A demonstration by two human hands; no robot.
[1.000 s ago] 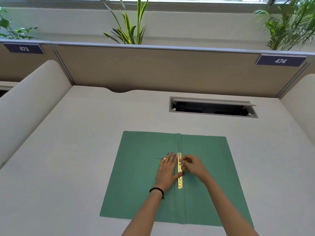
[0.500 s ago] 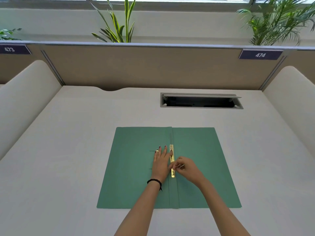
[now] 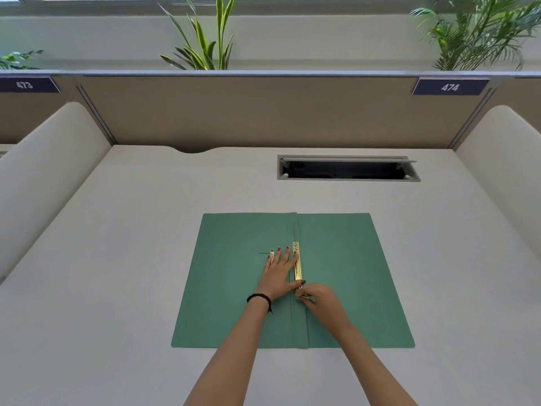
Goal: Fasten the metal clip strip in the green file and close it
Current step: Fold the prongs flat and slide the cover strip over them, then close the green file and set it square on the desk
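Clip strip lies between left hand and right hand.

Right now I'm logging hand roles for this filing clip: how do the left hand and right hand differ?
The left hand lies flat with fingers spread on the green file beside the gold strip; the right hand is curled, pinching at the strip's near end. The left hand wears a black wristband and a ring; the right hand shows neither. Both rest on the open file near its spine.
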